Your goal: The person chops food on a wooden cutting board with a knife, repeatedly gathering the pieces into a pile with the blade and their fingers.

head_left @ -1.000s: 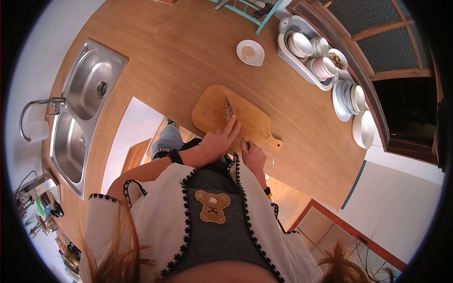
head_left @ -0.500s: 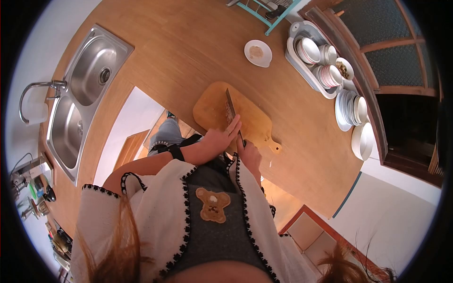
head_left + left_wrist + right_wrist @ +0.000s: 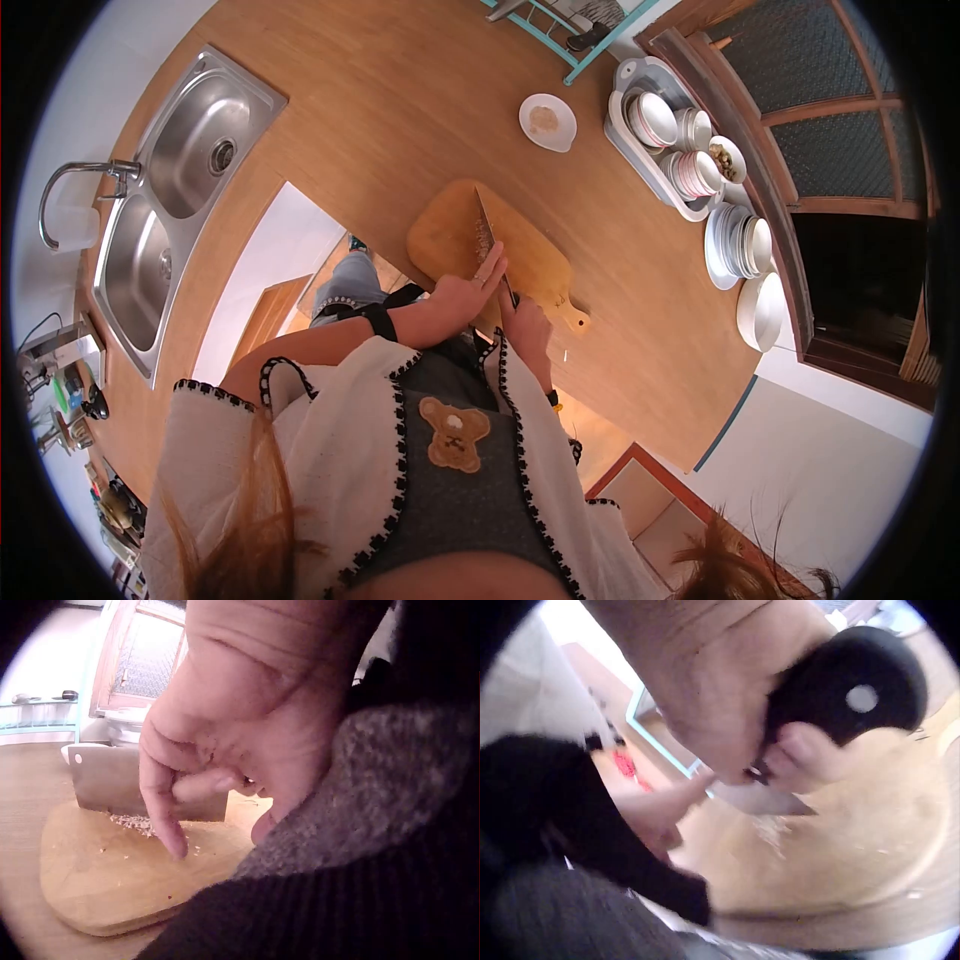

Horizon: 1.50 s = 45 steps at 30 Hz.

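My right hand (image 3: 527,328) grips the black handle (image 3: 847,690) of a cleaver, whose broad blade (image 3: 112,778) stands on edge on the wooden cutting board (image 3: 535,250). Extended fingers of my left hand (image 3: 463,303) lie at the blade near the handle; in the left wrist view that hand (image 3: 240,727) is in front of the blade, one finger pointing down and another bent. Finely chopped bits (image 3: 133,823) lie along the blade's lower edge. The left hand's exact contact with the blade is partly hidden.
Beyond the board sits a white dish (image 3: 548,122) with pale powder. A grey rack (image 3: 660,185) of bowls, stacked plates (image 3: 727,245) and a white bowl (image 3: 761,312) stand at the right. A double sink (image 3: 200,140) is at the left.
The head view has shifted slightly. The blade, whose broad side showed half a second ago, now looks narrower and more upright. Both hands keep nearly the same places at it.
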{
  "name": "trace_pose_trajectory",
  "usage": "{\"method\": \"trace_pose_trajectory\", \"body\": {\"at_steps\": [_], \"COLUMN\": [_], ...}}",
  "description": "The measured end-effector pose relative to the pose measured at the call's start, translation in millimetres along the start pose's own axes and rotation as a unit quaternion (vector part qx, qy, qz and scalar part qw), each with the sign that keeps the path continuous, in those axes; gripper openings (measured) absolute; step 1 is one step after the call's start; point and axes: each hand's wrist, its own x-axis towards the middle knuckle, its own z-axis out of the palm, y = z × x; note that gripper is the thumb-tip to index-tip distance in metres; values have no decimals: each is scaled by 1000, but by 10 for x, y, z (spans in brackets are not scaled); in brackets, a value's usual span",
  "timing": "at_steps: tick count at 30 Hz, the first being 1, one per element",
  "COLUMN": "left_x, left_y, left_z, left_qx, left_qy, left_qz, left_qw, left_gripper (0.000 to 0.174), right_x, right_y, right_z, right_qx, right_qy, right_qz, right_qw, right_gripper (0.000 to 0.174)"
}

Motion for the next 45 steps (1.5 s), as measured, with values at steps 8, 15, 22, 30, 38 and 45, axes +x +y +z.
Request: {"method": "trace_pose_trajectory", "body": {"at_steps": [8, 15, 22, 30, 38, 45], "left_x": [31, 42, 47, 63, 89, 126], "left_y": [-39, -79, -125, -138, -108, -137], "left_z": [-59, -1, -147, -183, -215, -51], "left_qx": [8, 25, -23, -34, -48, 16], "left_qy": [-6, -7, -10, -38, -4, 96], "left_qz": [-10, -8, -11, -32, -29, 18], "left_qw": [1000, 1000, 1000, 998, 998, 995], "left_gripper": [110, 113, 115, 114, 102, 93], "right_x": [121, 153, 335, 325, 318, 216], "right_y": [-38, -33, 80, 4, -18, 43], "right_z": [-8, -19, -29, -88, -149, -97], "right_qx": [-45, -9, -55, -55, -52, 16], "right_qy": [-43, -39, -15, -10, 18, 14], "right_qz": [20, 8, -66, -83, -75, -32], "right_qw": [998, 999, 996, 995, 996, 999], "right_gripper": [58, 57, 51, 53, 53, 49]}}
